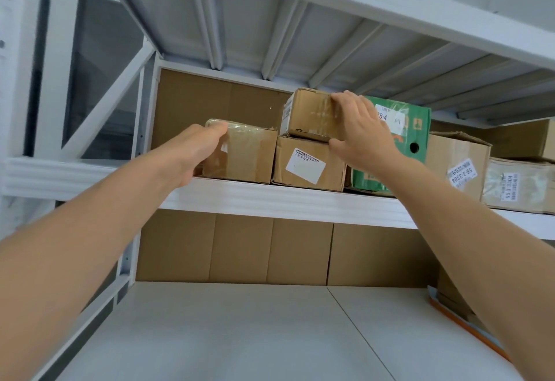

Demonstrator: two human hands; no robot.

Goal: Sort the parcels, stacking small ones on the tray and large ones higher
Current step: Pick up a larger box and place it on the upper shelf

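Both forearms (90,245) reach up to the shelf (270,197). The left hand (201,146) clasps the taped box (249,155) at its left end; the right hand (363,128) pinches the top box (309,114), fingers above, thumb beneath, atop the labelled box (306,164). Lift straight, I'd say, so nothing slides.

The shelving frame (270,200) is painted white, and the underside of the shelf above (240,20) is seen as pale grey with lengthwise ribs. The backing panel (210,104) is plain brown cardboard. The top box (309,116) is brown and crossed by clear glossy tape. The box beneath it (300,146) is brown and marked by a white label with a dark printed strip. The left box (243,155) is brown under shiny yellowish tape. The green box (411,128) is printed in white with a touch of orange, and a black round hole is seen in it. The right box (450,152) is tan, with a white label bearing black digits. The lower board (240,335) is light grey, and an orange strip (468,329) is seen at its right.
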